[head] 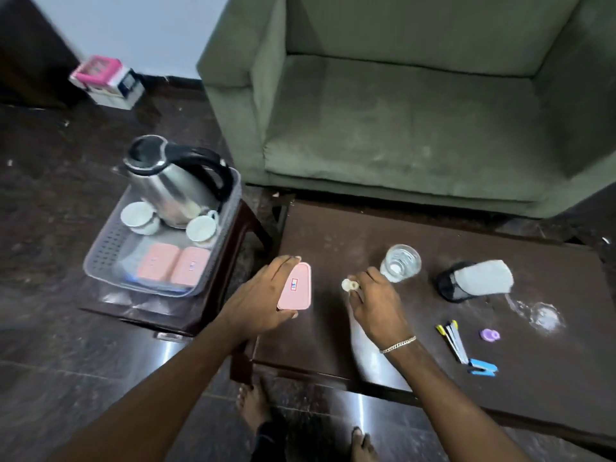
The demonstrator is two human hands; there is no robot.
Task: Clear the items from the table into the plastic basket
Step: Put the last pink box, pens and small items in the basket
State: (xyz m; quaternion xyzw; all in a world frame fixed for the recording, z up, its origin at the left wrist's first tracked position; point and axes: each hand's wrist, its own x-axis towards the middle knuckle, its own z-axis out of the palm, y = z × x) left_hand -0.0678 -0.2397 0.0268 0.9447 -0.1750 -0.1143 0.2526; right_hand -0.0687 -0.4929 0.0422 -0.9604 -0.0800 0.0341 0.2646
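Observation:
My left hand (263, 295) grips a pink lidded box (296, 288) over the left end of the dark table (333, 248). My right hand (376, 301) pinches a small white tape roll (349, 285) just above the table. The clear plastic basket (110, 248) stands on a stool to the left and holds a steel kettle (170, 188), two white cups (138, 216), (201, 228) and two pink boxes (173, 270). On the table lie a glass of water (400, 263), a black mesh holder with grey cloth (473, 280), pens (451, 338), a blue stapler (482, 366) and a purple tape roll (489, 335).
A green sofa (400, 121) stands behind the table. A pink and white box (106, 81) sits on the floor by the wall. An upturned clear glass (543, 316) rests at the table's right. My bare feet (253, 405) are on the dark floor below.

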